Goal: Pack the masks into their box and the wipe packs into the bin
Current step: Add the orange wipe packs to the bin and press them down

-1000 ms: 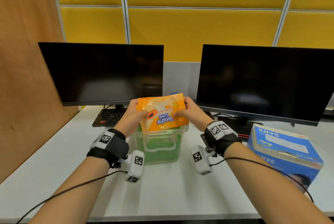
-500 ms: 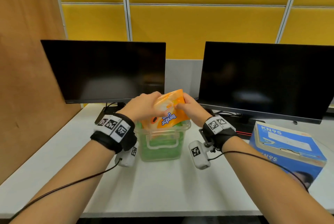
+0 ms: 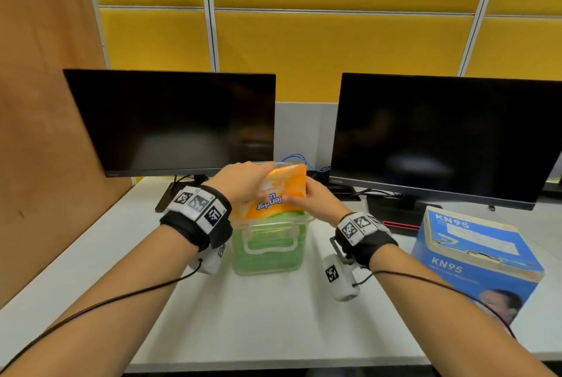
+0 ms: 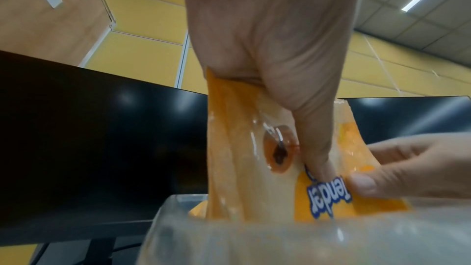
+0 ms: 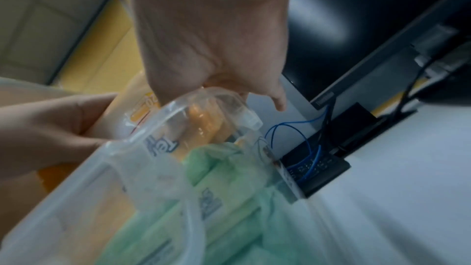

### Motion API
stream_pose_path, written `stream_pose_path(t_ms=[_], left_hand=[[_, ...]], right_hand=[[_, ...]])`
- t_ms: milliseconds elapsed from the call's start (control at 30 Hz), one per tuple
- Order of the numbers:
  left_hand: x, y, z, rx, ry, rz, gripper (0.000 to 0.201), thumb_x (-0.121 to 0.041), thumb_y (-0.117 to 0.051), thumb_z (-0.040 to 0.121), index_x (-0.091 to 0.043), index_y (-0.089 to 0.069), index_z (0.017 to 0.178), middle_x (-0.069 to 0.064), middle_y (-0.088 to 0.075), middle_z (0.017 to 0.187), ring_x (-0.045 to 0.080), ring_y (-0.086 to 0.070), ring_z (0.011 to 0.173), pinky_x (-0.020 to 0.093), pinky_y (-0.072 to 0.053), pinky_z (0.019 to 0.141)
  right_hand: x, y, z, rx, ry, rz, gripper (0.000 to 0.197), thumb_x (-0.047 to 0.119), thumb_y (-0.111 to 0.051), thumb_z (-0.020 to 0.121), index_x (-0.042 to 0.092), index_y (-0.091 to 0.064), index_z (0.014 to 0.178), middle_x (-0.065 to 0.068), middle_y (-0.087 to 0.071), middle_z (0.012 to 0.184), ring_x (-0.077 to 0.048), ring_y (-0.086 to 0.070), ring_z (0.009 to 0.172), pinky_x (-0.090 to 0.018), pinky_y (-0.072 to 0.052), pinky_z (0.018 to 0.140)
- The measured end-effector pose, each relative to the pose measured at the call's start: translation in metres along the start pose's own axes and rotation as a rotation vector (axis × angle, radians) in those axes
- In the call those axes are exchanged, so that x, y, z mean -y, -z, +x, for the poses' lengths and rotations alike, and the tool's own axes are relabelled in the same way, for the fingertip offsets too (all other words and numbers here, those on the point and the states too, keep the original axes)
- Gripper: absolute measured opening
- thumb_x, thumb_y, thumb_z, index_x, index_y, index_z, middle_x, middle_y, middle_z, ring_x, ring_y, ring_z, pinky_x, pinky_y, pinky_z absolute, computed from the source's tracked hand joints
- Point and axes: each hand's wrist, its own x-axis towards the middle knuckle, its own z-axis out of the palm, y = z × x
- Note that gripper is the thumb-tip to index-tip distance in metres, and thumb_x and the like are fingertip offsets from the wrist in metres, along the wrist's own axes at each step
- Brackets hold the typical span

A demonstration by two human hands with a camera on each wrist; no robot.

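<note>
The orange wipe pack [image 3: 275, 194] stands on edge in the mouth of the clear bin [image 3: 267, 250], its lower edge already below the rim and its upper half sticking out, tipped a little toward the far side of the bin. Its long axis runs side to side along the bin's opening, so as I judge it the move that counts is straight down, with no turning needed. Under it, inside the bin, green packs [image 5: 229, 205] already fill much of the space; whether there is room for this one to drop fully I cannot tell.

My left hand [image 3: 243, 183] clamps the pack from above the bin's left side, thumb pressed on the printed face and fingers behind. My right hand [image 3: 316, 201] pinches the pack at the bin's right side, thumb on the front near the lettering. Both are equally close, one at each end, so I expect to push down with the two together.

The blue KN95 mask box [image 3: 477, 258] sits closed, well to the right of the bin, on the white desk [image 3: 273, 316].
</note>
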Motion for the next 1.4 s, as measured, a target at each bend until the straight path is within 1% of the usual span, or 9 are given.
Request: stream_pose_path(t_ms=[133, 233, 367, 600, 700, 967, 1133, 1267, 1400], left_hand=[[0.002, 0.008, 0.003, 0.048, 0.017, -0.078, 0.034, -0.034, -0.066, 0.085, -0.026, -0.046, 0.111, 0.000, -0.065, 0.100, 0.013, -0.058, 0.068, 0.031, -0.048, 0.062], [0.014, 0.017, 0.005, -0.136, 0.145, -0.207, 0.029, -0.028, -0.066, 0.082, -0.020, -0.049, 0.104, 0.006, -0.064, 0.100, 0.027, -0.062, 0.085, 0.037, -0.050, 0.070], [0.034, 0.026, 0.007, -0.373, 0.382, -0.248, 0.035, -0.022, -0.062, 0.088, -0.006, -0.044, 0.113, 0.021, -0.060, 0.109, 0.041, -0.060, 0.098, 0.044, -0.047, 0.075], [0.024, 0.013, 0.025, -0.222, 0.480, -0.052, 0.032, -0.008, -0.051, 0.092, 0.000, -0.041, 0.122, 0.019, -0.058, 0.119, 0.037, -0.059, 0.106, 0.038, -0.039, 0.070], [0.015, 0.014, 0.037, -0.170, 0.471, -0.036, 0.048, -0.006, -0.052, 0.091, 0.000, -0.032, 0.135, 0.020, -0.057, 0.122, 0.037, -0.059, 0.107, 0.037, -0.039, 0.070], [0.033, 0.016, 0.054, -0.111, 0.454, -0.341, 0.090, 0.001, -0.067, 0.080, -0.032, -0.019, 0.149, 0.019, -0.051, 0.133, 0.038, -0.056, 0.112, 0.044, -0.050, 0.083], [0.034, 0.023, 0.049, 0.045, 0.469, -0.188, 0.052, -0.012, -0.070, 0.083, -0.009, -0.051, 0.132, 0.017, -0.058, 0.125, 0.035, -0.059, 0.110, 0.040, -0.050, 0.087], [0.032, 0.016, 0.041, 0.079, 0.499, 0.010, 0.033, -0.011, -0.053, 0.091, -0.004, -0.053, 0.124, 0.013, -0.063, 0.111, 0.030, -0.063, 0.097, 0.036, -0.049, 0.074], [0.017, 0.017, 0.038, 0.053, 0.432, 0.219, 0.023, -0.011, -0.045, 0.095, -0.005, -0.058, 0.113, 0.011, -0.062, 0.110, 0.029, -0.062, 0.100, 0.033, -0.042, 0.075]], right_hand=[[0.002, 0.002, 0.005, -0.051, 0.008, -0.065, 0.048, 0.031, -0.070, 0.085, 0.018, -0.051, 0.127, 0.002, -0.064, 0.118, -0.012, -0.062, 0.103, -0.038, -0.052, 0.094], [0.015, 0.003, 0.012, -0.186, -0.014, 0.007, 0.053, 0.023, -0.070, 0.085, 0.014, -0.043, 0.130, -0.001, -0.057, 0.120, -0.012, -0.054, 0.107, -0.026, -0.045, 0.086], [0.022, -0.003, 0.024, -0.235, -0.043, -0.014, 0.057, 0.012, -0.063, 0.088, 0.011, -0.036, 0.138, -0.011, -0.049, 0.133, -0.022, -0.048, 0.123, -0.026, -0.040, 0.090], [0.014, -0.021, 0.032, -0.161, -0.047, -0.226, 0.051, 0.008, -0.058, 0.088, 0.016, -0.038, 0.133, -0.007, -0.048, 0.131, -0.018, -0.057, 0.099, -0.029, -0.048, 0.078], [0.013, -0.023, 0.031, -0.132, -0.042, -0.273, 0.052, 0.009, -0.060, 0.084, 0.020, -0.037, 0.130, -0.006, -0.055, 0.120, -0.018, -0.062, 0.090, -0.035, -0.053, 0.075], [0.013, -0.022, 0.031, -0.126, -0.054, -0.331, 0.051, 0.010, -0.061, 0.083, 0.019, -0.037, 0.128, -0.005, -0.059, 0.110, -0.022, -0.062, 0.093, -0.041, -0.053, 0.081], [0.012, -0.023, 0.033, -0.124, -0.054, -0.361, 0.053, 0.010, -0.060, 0.085, 0.018, -0.036, 0.132, -0.006, -0.057, 0.115, -0.022, -0.061, 0.098, -0.039, -0.053, 0.083], [0.011, -0.024, 0.034, -0.148, -0.078, -0.504, 0.056, 0.018, -0.061, 0.085, 0.019, -0.038, 0.136, -0.005, -0.053, 0.124, -0.025, -0.050, 0.115, -0.043, -0.043, 0.097], [0.010, -0.025, 0.034, -0.125, -0.091, -0.580, 0.051, 0.023, -0.058, 0.087, 0.018, -0.042, 0.135, -0.007, -0.053, 0.127, -0.025, -0.048, 0.118, -0.040, -0.040, 0.093]])
